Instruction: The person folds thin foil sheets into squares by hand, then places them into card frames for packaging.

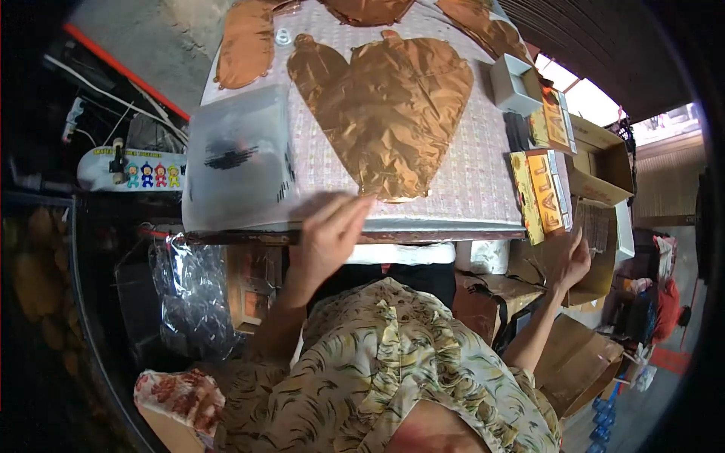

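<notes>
A flat, copper-coloured foil balloon (396, 106) lies creased on the cloth-covered table (325, 185), its narrow end toward me. My left hand (332, 230) is at the table's front edge, thumb and fingers pinched together on the balloon's near end. Off the table to the right, my right hand (575, 264) is raised beside an open cardboard box (596, 283). Its forefinger points up, the other fingers are loosely bent, and nothing shows in them. Left of the balloon lies a stack of clear plastic bags (238, 162) with dark print.
More copper foil pieces (245, 45) lie along the far side. Printed FALL packets (540, 192) and a small white box (516, 83) line the right edge. A skateboard deck (136, 170) is at left; clear plastic wrap (192, 294) hangs below the table.
</notes>
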### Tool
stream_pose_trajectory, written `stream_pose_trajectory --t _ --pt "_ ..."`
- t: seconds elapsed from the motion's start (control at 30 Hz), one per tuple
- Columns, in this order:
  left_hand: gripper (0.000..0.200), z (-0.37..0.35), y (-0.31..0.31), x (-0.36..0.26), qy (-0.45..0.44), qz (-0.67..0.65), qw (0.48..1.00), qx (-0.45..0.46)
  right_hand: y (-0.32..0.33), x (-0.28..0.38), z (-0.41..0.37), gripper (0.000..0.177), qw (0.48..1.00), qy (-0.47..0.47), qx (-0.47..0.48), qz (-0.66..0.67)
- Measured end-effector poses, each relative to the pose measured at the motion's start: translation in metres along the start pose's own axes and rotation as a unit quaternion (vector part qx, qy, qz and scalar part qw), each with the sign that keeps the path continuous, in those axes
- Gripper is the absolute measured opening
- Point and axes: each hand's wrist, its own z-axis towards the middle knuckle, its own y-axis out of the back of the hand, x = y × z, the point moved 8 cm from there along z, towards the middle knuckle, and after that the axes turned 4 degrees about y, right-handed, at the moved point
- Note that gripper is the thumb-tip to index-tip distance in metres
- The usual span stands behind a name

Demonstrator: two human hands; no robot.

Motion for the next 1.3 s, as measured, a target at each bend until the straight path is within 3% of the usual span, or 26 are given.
stream_pose_trajectory --t 0.03,0.07,0.1,0.17,0.2,0.23,0.27,0.37,0.47,0.6,0.67,0.8,0.83,0.93,1.03,1.1,1.3 --pt "0.022 0.010 0.013 0.000 -0.007 0.014 1.000 0.007 -0.018 0.034 -0.009 0.034 0.996 0.061 0.019 0.061" --pt "0.019 0.019 0.025 0.005 0.068 0.014 0.998 0.008 -0.041 0.076 -0.021 0.030 0.984 0.120 0.037 0.123" --pt "0.019 0.028 0.033 0.015 0.057 0.051 0.997 0.014 -0.072 0.113 -0.033 0.028 0.983 0.104 0.146 0.047" --pt "0.019 0.052 0.042 0.034 0.073 0.108 0.991 0.041 -0.142 0.198 -0.069 0.045 0.912 0.270 0.301 0.071" --pt "0.019 0.062 0.044 0.046 0.068 0.136 0.987 0.046 -0.168 0.234 -0.089 0.050 0.881 0.347 0.315 0.060" --pt "0.020 0.074 0.039 0.057 0.053 0.152 0.986 0.052 -0.203 0.260 -0.103 0.054 0.824 0.330 0.458 0.049" --pt "0.026 0.082 0.033 0.072 0.068 0.200 0.973 0.096 -0.212 0.265 -0.116 0.058 0.821 0.435 0.365 0.060" --pt "0.029 0.099 0.021 0.064 0.041 0.172 0.976 0.124 -0.213 0.265 -0.113 0.069 0.819 0.475 0.322 -0.010" --pt "0.031 0.106 0.012 0.071 0.055 0.143 0.976 0.155 -0.185 0.224 -0.072 0.086 0.877 0.406 0.243 -0.085" --pt "0.030 0.123 0.007 0.064 0.075 0.060 0.986 0.138 -0.136 0.138 -0.035 0.083 0.908 0.255 0.232 -0.239" --pt "0.030 0.126 0.000 0.068 0.091 0.042 0.987 0.125 -0.123 0.113 -0.036 0.082 0.917 0.200 0.238 -0.249" --pt "0.028 0.118 -0.010 0.083 0.122 0.009 0.987 0.108 -0.112 0.111 -0.039 0.053 0.928 0.224 0.141 -0.262" --pt "0.028 0.116 -0.012 0.084 0.119 0.008 0.987 0.110 -0.109 0.123 -0.040 0.036 0.914 0.277 0.081 -0.286" --pt "0.028 0.111 -0.018 0.090 0.127 0.058 0.980 0.143 -0.101 0.116 -0.032 0.027 0.922 0.267 0.055 -0.276" --pt "0.026 0.112 -0.020 0.091 0.136 0.028 0.982 0.128 -0.101 0.111 -0.019 0.020 0.925 0.274 0.042 -0.260" --pt "0.022 0.115 -0.020 0.085 0.093 0.042 0.990 0.097 -0.104 0.109 -0.011 0.011 0.933 0.255 0.029 -0.252" --pt "0.021 0.114 -0.020 0.088 0.065 0.074 0.991 0.088 -0.104 0.116 0.000 0.017 0.920 0.236 0.021 -0.313"
